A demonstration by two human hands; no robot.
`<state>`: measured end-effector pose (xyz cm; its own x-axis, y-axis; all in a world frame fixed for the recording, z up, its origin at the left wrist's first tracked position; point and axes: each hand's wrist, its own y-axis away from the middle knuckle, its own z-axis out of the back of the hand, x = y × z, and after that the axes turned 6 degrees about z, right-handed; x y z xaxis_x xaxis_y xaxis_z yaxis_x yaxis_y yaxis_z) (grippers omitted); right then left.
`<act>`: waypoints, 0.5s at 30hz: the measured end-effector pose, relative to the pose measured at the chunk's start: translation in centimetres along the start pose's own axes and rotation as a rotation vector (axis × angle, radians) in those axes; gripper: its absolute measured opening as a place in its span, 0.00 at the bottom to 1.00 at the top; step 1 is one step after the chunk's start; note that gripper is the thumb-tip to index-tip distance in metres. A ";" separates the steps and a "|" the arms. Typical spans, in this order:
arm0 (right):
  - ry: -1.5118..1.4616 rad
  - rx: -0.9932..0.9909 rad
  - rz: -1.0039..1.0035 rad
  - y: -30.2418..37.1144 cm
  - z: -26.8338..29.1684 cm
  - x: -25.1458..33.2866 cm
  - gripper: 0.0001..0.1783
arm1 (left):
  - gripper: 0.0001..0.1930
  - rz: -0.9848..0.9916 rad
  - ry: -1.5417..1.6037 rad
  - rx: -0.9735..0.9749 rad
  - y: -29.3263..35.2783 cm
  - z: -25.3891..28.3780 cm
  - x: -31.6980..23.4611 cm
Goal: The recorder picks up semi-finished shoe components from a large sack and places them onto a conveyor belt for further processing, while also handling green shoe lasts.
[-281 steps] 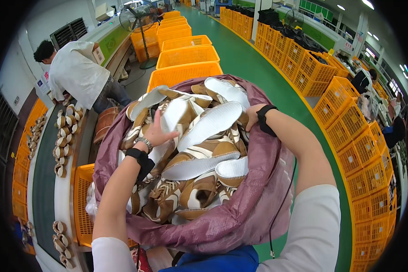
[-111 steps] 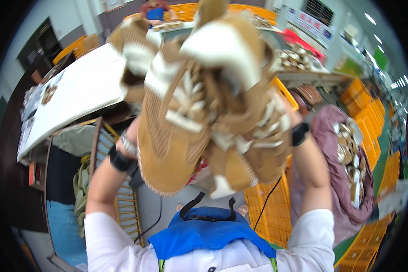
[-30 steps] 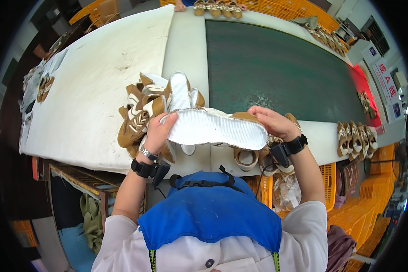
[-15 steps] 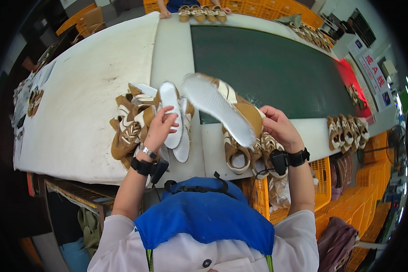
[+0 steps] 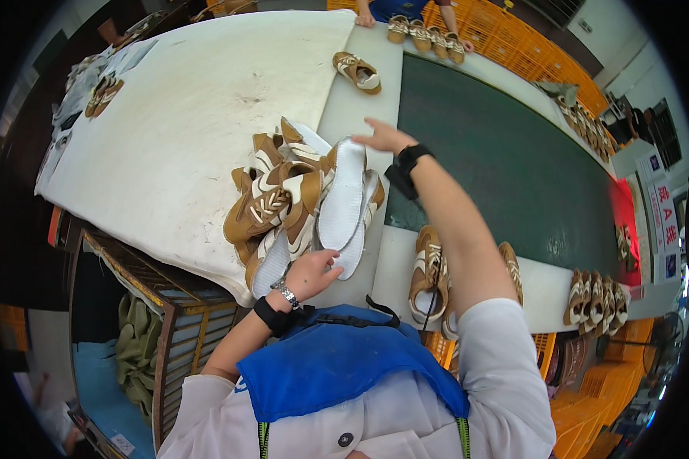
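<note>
A pile of tan-and-cream sneakers [image 5: 272, 200] lies in front of me, several on their sides. One sneaker's white ridged sole [image 5: 341, 191] faces up toward me. My left hand [image 5: 312, 275] is at the lower end of that sole, fingers apart and partly bent, touching or very near it. Beside the sole's upper end is my right hand [image 5: 386, 138], fingers stretched out and holding nothing. Beyond it, a single sneaker [image 5: 357, 73] stands upright on the white board strip [image 5: 352, 111]. To the right, more sneakers [image 5: 429, 275] stand partly hidden by my right forearm.
A dark green belt [image 5: 505, 161] runs along the table's right. White cloth [image 5: 184, 145] covers its left side. Sneakers in a row [image 5: 595, 298] stand at the right edge. A co-worker's hands flank other sneakers [image 5: 427, 38] at the far end. Orange crates [image 5: 605, 398] stand lower right.
The sneaker in my right hand has been let go; one now stands farther up the white strip. My right hand moved left and away; my left hand slid down the sole. The view turned.
</note>
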<state>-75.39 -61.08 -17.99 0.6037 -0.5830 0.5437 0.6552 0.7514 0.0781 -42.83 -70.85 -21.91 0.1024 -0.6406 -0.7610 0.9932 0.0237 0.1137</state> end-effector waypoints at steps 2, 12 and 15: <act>-0.133 0.079 -0.078 -0.2 -4.0 -1.7 0.56 | 0.18 0.033 -0.004 0.026 -0.2 -0.2 -0.7; -0.978 -0.188 0.014 10.4 5.1 3.5 0.32 | 0.22 0.247 0.323 -0.002 -1.0 0.6 -0.5; -1.147 -0.367 0.100 16.2 6.8 3.4 0.30 | 0.32 0.245 0.601 0.007 -2.8 1.0 -2.1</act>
<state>-65.83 -48.84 -9.19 0.0271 0.2263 0.9737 0.8308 0.5365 -0.1479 -45.88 -70.37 -19.99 0.3407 -0.0763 -0.9371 0.9371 0.1084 0.3319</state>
